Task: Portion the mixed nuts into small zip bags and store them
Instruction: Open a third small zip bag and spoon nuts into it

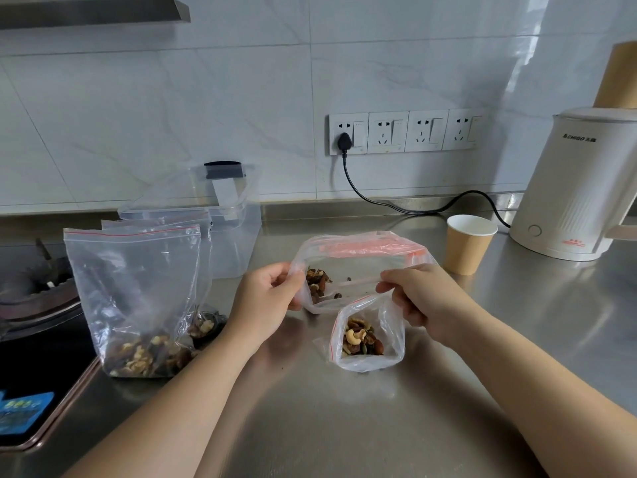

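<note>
1. At left, we note filled zip bags [138,298] standing on the steel counter [344,426].
2. Our left hand [265,298] pinches the left rim of the large source bag [358,267], fingers curled on the film.
3. Our right hand [424,298] pinches its near rim.
4. The small zip bag [368,336] stands open below, holding mixed nuts [362,336].
5. The film is likely thin, limp and slippery; we grip at the stiffer zip strip.

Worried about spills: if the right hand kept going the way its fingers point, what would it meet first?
Probably the left hand, across the big bag that both hold; the right hand points leftward, though depth is unclear.
</note>
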